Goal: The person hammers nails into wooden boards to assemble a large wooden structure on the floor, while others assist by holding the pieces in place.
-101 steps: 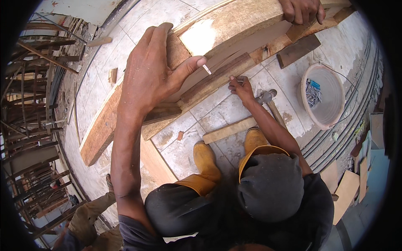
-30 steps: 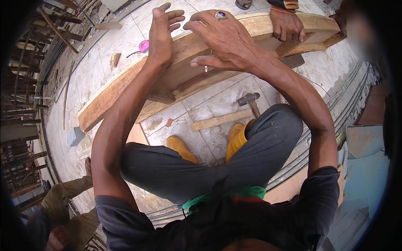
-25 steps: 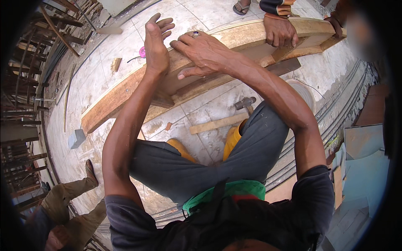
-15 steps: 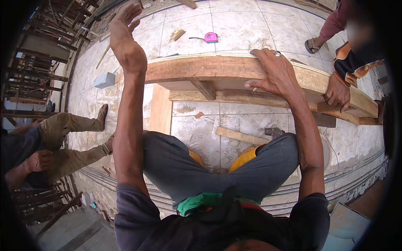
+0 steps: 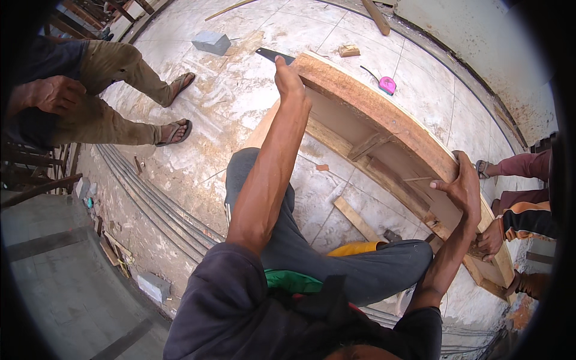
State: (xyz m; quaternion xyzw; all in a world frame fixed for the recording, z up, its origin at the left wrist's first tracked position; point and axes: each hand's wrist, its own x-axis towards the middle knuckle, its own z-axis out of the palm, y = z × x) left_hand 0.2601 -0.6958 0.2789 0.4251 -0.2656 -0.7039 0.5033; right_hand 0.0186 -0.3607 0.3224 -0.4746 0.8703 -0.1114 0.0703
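A long wooden frame [image 5: 384, 117], with crosspieces and a thin panel inside, stands on edge in front of me, slanting from upper middle to lower right. At its far left end is my left hand [image 5: 290, 81], touching or very close to the corner; most of its fingers are hidden. A dark saw blade [image 5: 270, 54] sticks out beyond that hand, its handle out of sight. My right hand [image 5: 461, 191] grips the frame's upper board farther right, thumb on the inner side. Just past it, a co-worker's hand [image 5: 491, 240] also holds the frame.
A pink tape measure [image 5: 387, 85] and a wood offcut [image 5: 348, 51] lie beyond the frame. A hammer with a wooden handle [image 5: 355, 219] is near my knee. Grey blocks [image 5: 211, 42] sit on the tiles. A seated person's sandalled feet [image 5: 174, 132] are at left; long rods [image 5: 150, 192] run behind.
My left hand has come down from the air, where it was open, to the frame's left end. The view has swung, so the frame now slants. My right hand still holds the board.
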